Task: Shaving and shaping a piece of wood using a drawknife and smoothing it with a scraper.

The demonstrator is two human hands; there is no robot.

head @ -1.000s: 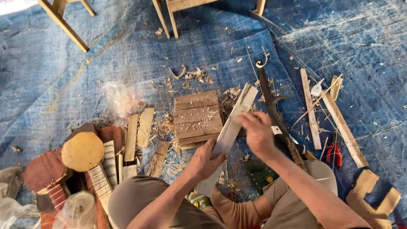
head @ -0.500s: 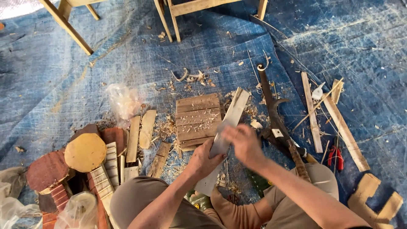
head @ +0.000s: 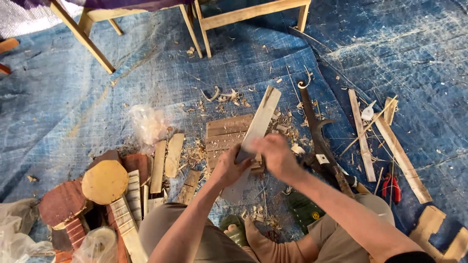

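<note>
Wooden slat [head: 258, 127], pale and long, is lying slanted across a slatted wooden block [head: 225, 139] near the middle of the blue tarp [head: 97, 107]. I am seeing my left hand [head: 229, 168] gripping its lower part, fingers wrapped around it. My right hand [head: 275, 156] is curling over the slat just beside the left; it is blurred. Wood shavings [head: 222, 95] are crowding the block; a dark curved blade [head: 317, 129] is lying just right, red-handled pliers [head: 391, 187] further right.
</note>
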